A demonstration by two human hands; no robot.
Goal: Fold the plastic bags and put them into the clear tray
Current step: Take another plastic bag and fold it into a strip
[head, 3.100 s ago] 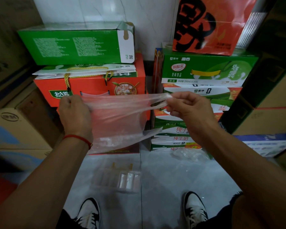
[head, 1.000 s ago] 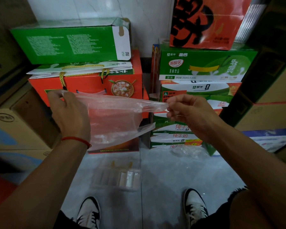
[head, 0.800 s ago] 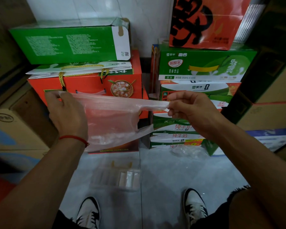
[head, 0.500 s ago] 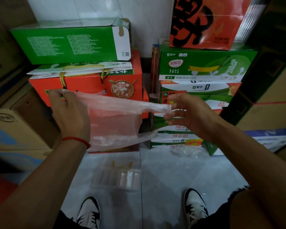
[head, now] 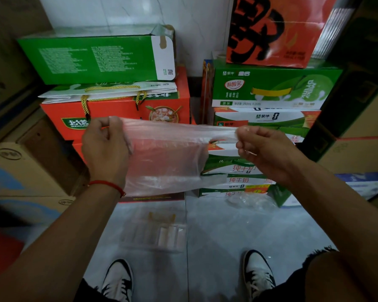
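The person is holding a thin plastic bag stretched in the air, straight above the clear tray that is lying on the floor between the two shoes. The left hand is pinching the bag's closed end, thumb and curled fingers clamped on the film, while the right hand is pinching the drawn-out handle strip between its fingertips. The bag's long axis is running sideways from one grip to the other, level, with the loose body hanging below that line, toward the tray. The next fold probably calls for bringing the right hand's end across to the left. More crumpled plastic is lying right of the tray.
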